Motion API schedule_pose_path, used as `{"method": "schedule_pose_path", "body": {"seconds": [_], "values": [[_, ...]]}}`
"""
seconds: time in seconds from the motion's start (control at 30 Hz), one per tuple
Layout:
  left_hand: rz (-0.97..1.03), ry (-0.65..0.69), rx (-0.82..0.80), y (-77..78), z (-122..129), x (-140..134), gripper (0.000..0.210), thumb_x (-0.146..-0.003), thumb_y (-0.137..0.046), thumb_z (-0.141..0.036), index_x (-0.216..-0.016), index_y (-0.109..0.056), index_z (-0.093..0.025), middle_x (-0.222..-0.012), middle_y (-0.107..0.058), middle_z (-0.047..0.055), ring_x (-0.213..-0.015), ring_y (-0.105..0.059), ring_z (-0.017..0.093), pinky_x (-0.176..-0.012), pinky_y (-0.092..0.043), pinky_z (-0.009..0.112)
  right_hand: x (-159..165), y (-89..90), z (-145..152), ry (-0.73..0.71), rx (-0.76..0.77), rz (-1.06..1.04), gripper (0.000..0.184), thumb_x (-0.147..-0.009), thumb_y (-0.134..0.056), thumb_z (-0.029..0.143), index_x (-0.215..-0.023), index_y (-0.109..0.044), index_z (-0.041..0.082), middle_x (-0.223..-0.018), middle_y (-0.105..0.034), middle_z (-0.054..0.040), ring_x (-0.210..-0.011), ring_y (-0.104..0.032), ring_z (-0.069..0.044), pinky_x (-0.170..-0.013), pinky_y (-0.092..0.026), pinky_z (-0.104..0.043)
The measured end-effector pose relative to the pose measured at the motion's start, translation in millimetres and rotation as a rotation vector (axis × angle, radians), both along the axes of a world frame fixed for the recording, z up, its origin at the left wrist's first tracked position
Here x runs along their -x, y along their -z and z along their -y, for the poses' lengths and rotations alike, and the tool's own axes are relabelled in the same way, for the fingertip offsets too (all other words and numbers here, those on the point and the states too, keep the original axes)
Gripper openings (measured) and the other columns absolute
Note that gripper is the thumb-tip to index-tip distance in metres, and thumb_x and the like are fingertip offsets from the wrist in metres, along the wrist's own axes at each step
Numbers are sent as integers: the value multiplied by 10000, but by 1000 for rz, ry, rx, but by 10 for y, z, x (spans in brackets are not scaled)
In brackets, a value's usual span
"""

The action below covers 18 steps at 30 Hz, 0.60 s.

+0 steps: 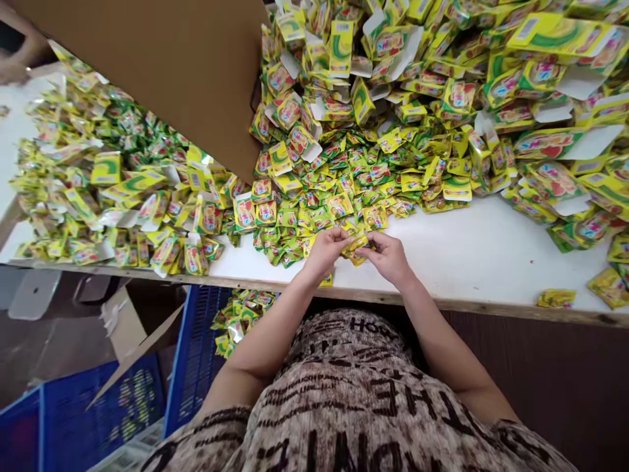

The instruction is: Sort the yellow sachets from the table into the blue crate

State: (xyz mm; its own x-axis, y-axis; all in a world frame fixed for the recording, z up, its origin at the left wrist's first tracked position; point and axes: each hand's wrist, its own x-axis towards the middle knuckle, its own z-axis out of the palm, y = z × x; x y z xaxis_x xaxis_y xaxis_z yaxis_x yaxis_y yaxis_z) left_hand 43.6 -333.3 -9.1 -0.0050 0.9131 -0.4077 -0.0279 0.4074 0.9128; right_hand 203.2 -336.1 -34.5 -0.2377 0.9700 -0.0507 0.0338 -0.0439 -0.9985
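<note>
Just inside the table's front edge, my left hand [328,252] and my right hand [390,257] pinch a small yellow candy packet [356,248] between them. The fingertips of both hands cover its two ends. Right behind the hands spreads a heap of small green and yellow packets [319,216]. Another yellow packet [326,280] lies at the table edge, partly hidden below my left hand. Small yellow and red boxes [266,213] sit among the packets to the left.
A large brown cardboard box [196,72] stands at the back left. Yellow boxes with open flaps [545,141] pile high on the right of the white table [457,252]. Below the edge are a blue crate [191,354] and packets [240,318]. Another person's hand [17,65] shows far left.
</note>
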Motion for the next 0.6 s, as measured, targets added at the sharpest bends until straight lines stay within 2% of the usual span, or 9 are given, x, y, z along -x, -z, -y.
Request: {"method": "schedule_pose_path", "body": {"seconds": [0.1,0.2,0.3,0.4,0.53,0.6], "values": [[67,-187,55,85,119,-70,456,-575,-860,-467,-621,-530,-157,-533,-490,-62,-467,-391,48,-464,-301,193,-51,54,17,-166,-27,170,105,-699,-747,248,-712,-660,192,-716,-618,13,-707,-537,-146,-684,-424,-282],[33,-293,-37,129,151,-56,396,-625,-835,-415,-648,-537,-155,-568,-508,-59,-506,-417,50,-484,-324,182,-61,109,42,-169,88,191,136,-699,-730,279,-735,-629,194,-691,-600,21,-673,-531,-146,-662,-443,-285],[-13,-284,-108,131,154,-29,362,-658,-817,-387,-652,-544,-149,-585,-523,-52,-542,-448,52,-512,-361,170,-39,115,47,-73,223,47,254,-715,-711,375,-863,-596,204,-771,-628,7,-690,-574,-159,-598,-489,-279],[26,-237,-27,136,180,-26,395,-648,-823,-441,-687,-550,-159,-588,-535,-52,-537,-495,74,-502,-422,186,-28,72,31,3,295,-59,353,-701,-720,429,-933,-571,210,-862,-666,-17,-721,-610,-171,-524,-495,-259],[160,-104,128,142,213,-29,469,-598,-844,-528,-744,-615,-146,-635,-617,-13,-519,-545,102,-487,-480,230,-45,68,17,-11,189,-2,294,-696,-752,395,-866,-624,192,-837,-674,-18,-747,-599,-159,-589,-492,-248],[239,-115,155,136,208,-25,484,-616,-825,-560,-766,-642,-138,-671,-647,5,-547,-567,106,-523,-505,241,-44,106,23,-31,157,49,276,-688,-768,394,-822,-636,191,-777,-662,-6,-722,-589,-156,-618,-493,-260]]}}
